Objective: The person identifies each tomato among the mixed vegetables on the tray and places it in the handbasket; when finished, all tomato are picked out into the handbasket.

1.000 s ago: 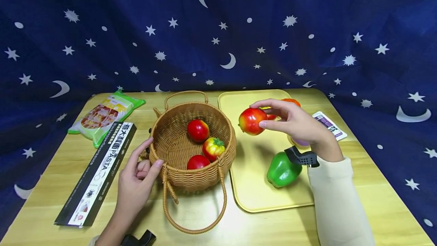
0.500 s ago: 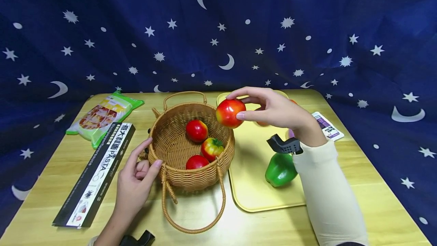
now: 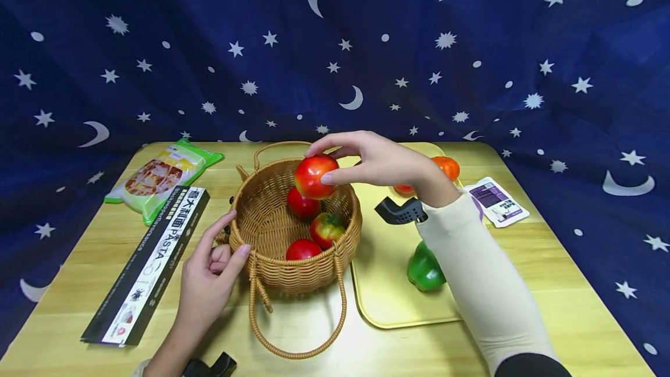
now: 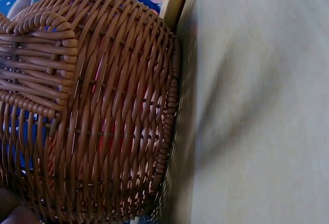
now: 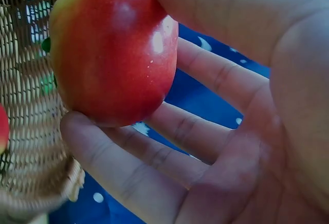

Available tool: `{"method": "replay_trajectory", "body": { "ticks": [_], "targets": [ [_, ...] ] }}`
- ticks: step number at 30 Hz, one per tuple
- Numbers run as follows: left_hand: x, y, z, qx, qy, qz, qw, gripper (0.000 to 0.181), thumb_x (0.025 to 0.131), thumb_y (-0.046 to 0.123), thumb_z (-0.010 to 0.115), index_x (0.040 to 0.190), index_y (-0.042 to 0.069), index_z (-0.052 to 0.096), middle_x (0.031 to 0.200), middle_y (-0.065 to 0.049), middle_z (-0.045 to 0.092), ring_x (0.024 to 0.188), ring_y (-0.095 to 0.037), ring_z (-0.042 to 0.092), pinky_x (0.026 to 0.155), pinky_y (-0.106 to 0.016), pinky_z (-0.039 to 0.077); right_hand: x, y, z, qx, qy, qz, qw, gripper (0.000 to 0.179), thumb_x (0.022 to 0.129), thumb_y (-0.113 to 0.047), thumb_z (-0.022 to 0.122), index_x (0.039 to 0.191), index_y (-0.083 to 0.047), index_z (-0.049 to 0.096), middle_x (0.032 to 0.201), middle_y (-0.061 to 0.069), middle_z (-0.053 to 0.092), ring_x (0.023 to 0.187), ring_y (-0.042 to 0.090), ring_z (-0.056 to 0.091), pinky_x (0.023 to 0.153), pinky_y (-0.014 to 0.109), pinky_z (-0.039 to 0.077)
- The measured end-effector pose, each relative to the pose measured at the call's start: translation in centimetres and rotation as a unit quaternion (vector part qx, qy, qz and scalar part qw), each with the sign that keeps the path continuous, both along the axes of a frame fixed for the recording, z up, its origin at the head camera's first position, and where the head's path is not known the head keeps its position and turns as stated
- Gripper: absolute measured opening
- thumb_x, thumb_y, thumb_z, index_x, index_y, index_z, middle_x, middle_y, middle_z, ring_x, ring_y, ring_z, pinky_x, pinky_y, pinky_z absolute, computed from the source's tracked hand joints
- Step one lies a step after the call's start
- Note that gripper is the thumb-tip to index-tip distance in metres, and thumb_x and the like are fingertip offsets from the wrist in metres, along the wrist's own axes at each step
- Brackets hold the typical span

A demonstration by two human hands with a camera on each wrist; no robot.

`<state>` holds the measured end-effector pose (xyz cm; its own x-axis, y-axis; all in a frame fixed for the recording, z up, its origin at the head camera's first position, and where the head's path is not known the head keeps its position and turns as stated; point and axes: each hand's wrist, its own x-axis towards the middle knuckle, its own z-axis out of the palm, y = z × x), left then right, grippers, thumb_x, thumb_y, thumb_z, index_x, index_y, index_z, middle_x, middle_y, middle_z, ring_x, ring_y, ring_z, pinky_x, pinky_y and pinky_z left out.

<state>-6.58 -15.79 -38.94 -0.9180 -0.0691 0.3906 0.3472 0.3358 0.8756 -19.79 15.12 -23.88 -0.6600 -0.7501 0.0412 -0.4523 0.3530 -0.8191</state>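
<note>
My right hand (image 3: 379, 162) pinches a glossy red tomato (image 3: 316, 178) between thumb and fingers, above the far right part of a round wicker basket (image 3: 298, 277). In the right wrist view the tomato (image 5: 113, 54) shows a yellowish side and bits of green at its left end. Inside the basket lie a red fruit (image 3: 302, 205), a red-and-yellow tomato with a green top (image 3: 327, 229) and another red fruit (image 3: 303, 249). My left hand (image 3: 204, 284) holds the basket's near left rim with thumb and index finger. The left wrist view mostly shows the woven wall (image 4: 118, 106).
Right of the basket lies a yellow tray (image 3: 382, 301) with a green bell pepper (image 3: 425, 269) and an orange pepper-like vegetable (image 3: 446, 166). A white-and-purple packet (image 3: 499, 202) is beyond it. Leftward are a black pasta box (image 3: 146, 266) and a green-edged food bag (image 3: 162, 179).
My right hand has carried the tomato leftward from above the tray to above the basket. My left hand stays at the basket rim.
</note>
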Motion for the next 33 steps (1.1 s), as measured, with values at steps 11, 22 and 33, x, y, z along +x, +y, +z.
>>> {"method": "replay_trajectory", "body": {
  "ticks": [11,22,33],
  "targets": [
    [-0.1,-0.3,0.0,-0.001,0.012,-0.025,0.9996,0.067,0.091,-0.001,0.075,0.15,0.021,0.052,0.057,-0.001,0.031,0.05,-0.009,0.03,0.049,-0.027,0.031,-1.7,-4.7,-0.8,0.033,0.001,0.054,0.998,0.046,0.093,-0.027,0.077,0.135,-0.014,0.064,0.131,-0.007,0.062,0.121,0.012,0.06,0.106,0.033,0.044],
    [-0.1,-0.2,-0.1,-0.006,0.002,-0.002,1.0,0.066,0.088,-0.006,0.075,0.148,0.015,0.055,0.057,0.004,0.029,0.051,-0.007,0.027,0.048,-0.028,0.027,-2.5,-8.1,-3.2,0.059,-0.003,0.097,0.9935,0.042,0.093,-0.024,0.077,0.132,-0.012,0.065,0.128,-0.005,0.064,0.117,0.011,0.058,0.103,0.029,0.045],
    [-0.2,-0.2,-0.2,-0.007,0.005,-0.002,1.0,0.066,0.088,-0.006,0.075,0.147,0.014,0.055,0.058,0.004,0.028,0.051,-0.007,0.026,0.047,-0.027,0.025,-2.5,-9.3,-4.8,0.106,0.012,0.117,0.9873,0.042,0.096,-0.026,0.074,0.134,-0.012,0.064,0.133,-0.002,0.062,0.125,0.011,0.055,0.106,0.026,0.041]
  ]
}}
